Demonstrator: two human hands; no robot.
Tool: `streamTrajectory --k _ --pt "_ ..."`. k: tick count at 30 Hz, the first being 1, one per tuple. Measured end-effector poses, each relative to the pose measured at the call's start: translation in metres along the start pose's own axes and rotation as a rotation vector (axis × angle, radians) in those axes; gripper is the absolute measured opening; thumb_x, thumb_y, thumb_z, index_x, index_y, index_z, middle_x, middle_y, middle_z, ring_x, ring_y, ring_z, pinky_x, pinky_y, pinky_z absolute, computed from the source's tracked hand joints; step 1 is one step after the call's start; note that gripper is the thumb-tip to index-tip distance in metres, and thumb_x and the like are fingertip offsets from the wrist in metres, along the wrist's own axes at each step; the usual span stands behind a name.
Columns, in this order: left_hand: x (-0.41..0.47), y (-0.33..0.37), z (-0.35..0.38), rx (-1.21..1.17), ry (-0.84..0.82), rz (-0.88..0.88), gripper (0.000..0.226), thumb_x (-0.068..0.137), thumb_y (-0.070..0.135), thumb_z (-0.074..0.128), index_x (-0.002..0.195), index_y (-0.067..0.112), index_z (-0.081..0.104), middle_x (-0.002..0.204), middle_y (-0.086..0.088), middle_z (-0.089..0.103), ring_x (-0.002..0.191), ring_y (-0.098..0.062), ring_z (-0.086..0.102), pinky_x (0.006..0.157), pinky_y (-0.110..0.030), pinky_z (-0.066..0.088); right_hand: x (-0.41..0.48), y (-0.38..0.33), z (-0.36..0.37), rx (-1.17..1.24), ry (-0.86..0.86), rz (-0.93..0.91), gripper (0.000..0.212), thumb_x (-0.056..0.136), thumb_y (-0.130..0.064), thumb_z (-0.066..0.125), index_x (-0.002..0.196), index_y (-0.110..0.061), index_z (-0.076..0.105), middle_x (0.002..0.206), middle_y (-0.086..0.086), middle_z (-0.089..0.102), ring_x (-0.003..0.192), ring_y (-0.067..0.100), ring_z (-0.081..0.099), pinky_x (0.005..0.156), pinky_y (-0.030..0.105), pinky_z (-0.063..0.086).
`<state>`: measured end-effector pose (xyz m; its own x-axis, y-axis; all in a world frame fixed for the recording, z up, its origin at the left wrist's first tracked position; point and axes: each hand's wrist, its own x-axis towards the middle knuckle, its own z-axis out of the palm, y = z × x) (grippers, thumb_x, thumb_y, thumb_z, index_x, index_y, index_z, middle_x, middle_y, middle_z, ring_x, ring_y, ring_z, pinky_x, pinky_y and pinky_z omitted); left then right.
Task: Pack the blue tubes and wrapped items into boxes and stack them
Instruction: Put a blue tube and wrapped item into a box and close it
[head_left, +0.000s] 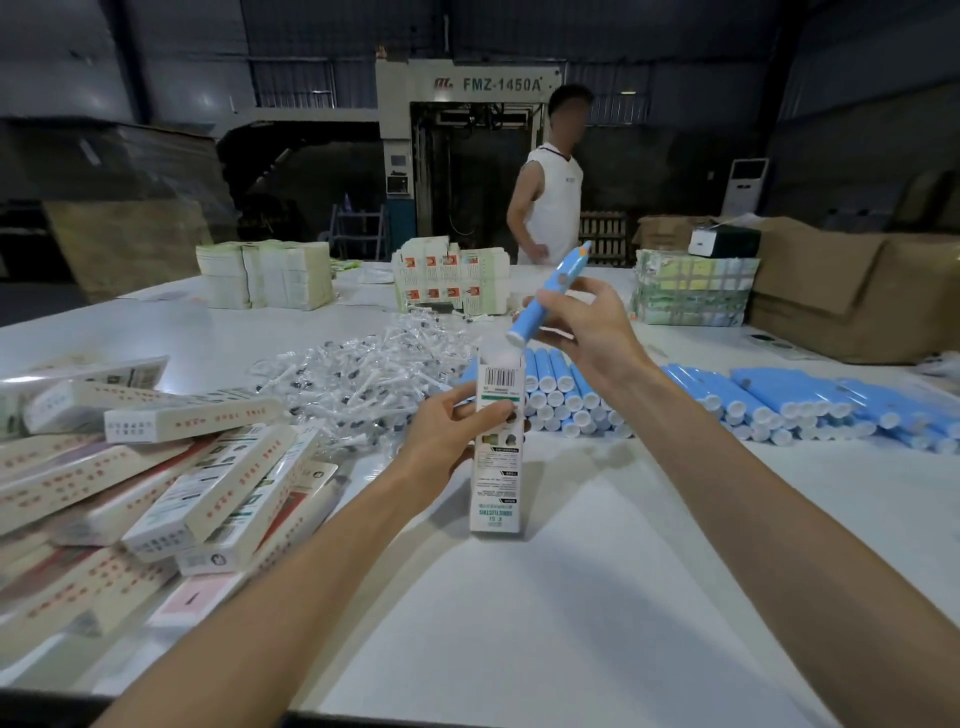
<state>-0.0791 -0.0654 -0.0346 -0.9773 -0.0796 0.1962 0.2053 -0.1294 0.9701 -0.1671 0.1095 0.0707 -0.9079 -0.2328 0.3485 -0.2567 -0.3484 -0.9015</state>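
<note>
My left hand (447, 436) grips an upright white box (496, 467) that stands on the white table (519, 623), its top end open. My right hand (587, 332) holds a blue tube (550, 293) tilted above the box, white end cap down, just over the opening. Behind the box lies a stack of blue tubes (566, 395), and more blue tubes (810, 400) spread to the right. A heap of clear-wrapped items (363, 374) lies at centre left. Packed boxes (156, 493) are piled loosely on the left.
Stacks of flat cartons (265, 275) and printed sheets (452, 283) stand at the table's far side, with a strapped bundle (693, 291) and brown cardboard boxes (841, 296) at the right. A person in a white top (550, 208) stands behind the table.
</note>
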Motion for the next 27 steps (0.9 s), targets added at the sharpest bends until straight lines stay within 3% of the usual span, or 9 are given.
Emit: streamTrajectory --k 6,9,12,16,21,24,27 --pt "0.000 -0.003 -0.003 0.031 -0.015 0.012 0.042 0.094 0.018 0.084 0.134 0.018 0.071 0.119 -0.014 0.080 0.111 -0.037 0.078 0.103 -0.060 0.059 -0.003 0.010 0.006 -0.258 -0.032 -0.039 0.085 0.096 -0.004 0.074 0.155 -0.031 0.018 0.116 0.020 0.068 0.098 0.030 0.077 0.082 0.045 0.066" --pt "0.000 -0.002 -0.003 0.041 -0.023 0.014 0.044 0.092 0.021 0.085 0.134 0.019 0.071 0.120 -0.014 0.080 0.111 -0.036 0.078 0.102 -0.058 0.060 0.003 0.005 -0.001 -0.356 -0.089 -0.039 0.093 0.094 -0.005 0.076 0.157 -0.038 0.015 0.110 0.019 0.070 0.097 0.022 0.076 0.079 0.033 0.065" --pt "-0.001 -0.001 0.000 0.071 -0.032 0.027 0.045 0.091 0.025 0.086 0.133 0.021 0.071 0.120 -0.011 0.080 0.110 -0.033 0.078 0.096 -0.052 0.063 0.009 -0.002 -0.003 -0.492 -0.155 -0.028 0.084 0.090 -0.008 0.077 0.147 -0.041 0.026 0.099 0.009 0.076 0.076 0.001 0.072 0.060 0.007 0.049" --pt "-0.001 -0.002 0.001 0.113 -0.033 0.056 0.039 0.095 0.024 0.083 0.132 0.024 0.071 0.119 -0.008 0.081 0.109 -0.031 0.079 0.088 -0.044 0.066 0.010 0.001 0.004 -0.571 -0.241 0.017 0.067 0.087 -0.006 0.071 0.138 -0.032 0.035 0.093 0.008 0.069 0.071 0.015 0.058 0.056 0.022 0.046" --pt "0.000 -0.001 -0.003 0.133 0.014 0.064 0.035 0.097 0.025 0.081 0.131 0.026 0.072 0.117 -0.010 0.081 0.109 -0.033 0.078 0.095 -0.054 0.063 -0.001 0.013 0.012 -0.708 -0.271 0.073 0.043 0.087 -0.017 0.071 0.122 -0.025 0.049 0.107 0.006 0.064 0.082 0.015 0.061 0.063 0.025 0.047" --pt "0.001 -0.002 -0.005 0.147 0.058 0.067 0.031 0.099 0.025 0.079 0.129 0.028 0.073 0.114 -0.009 0.081 0.105 -0.033 0.079 0.094 -0.054 0.062 -0.011 0.027 0.011 -0.820 -0.275 -0.030 0.023 0.098 -0.029 0.067 0.117 -0.021 0.057 0.110 0.001 0.064 0.089 0.015 0.061 0.073 0.031 0.049" --pt "0.003 -0.001 -0.008 0.195 0.104 0.050 0.021 0.103 0.031 0.073 0.124 0.035 0.072 0.108 -0.001 0.082 0.102 -0.026 0.079 0.093 -0.050 0.061 -0.018 0.041 0.009 -0.852 -0.225 -0.143 0.025 0.106 -0.028 0.057 0.129 -0.017 0.061 0.119 0.001 0.062 0.094 0.016 0.063 0.074 0.027 0.046"
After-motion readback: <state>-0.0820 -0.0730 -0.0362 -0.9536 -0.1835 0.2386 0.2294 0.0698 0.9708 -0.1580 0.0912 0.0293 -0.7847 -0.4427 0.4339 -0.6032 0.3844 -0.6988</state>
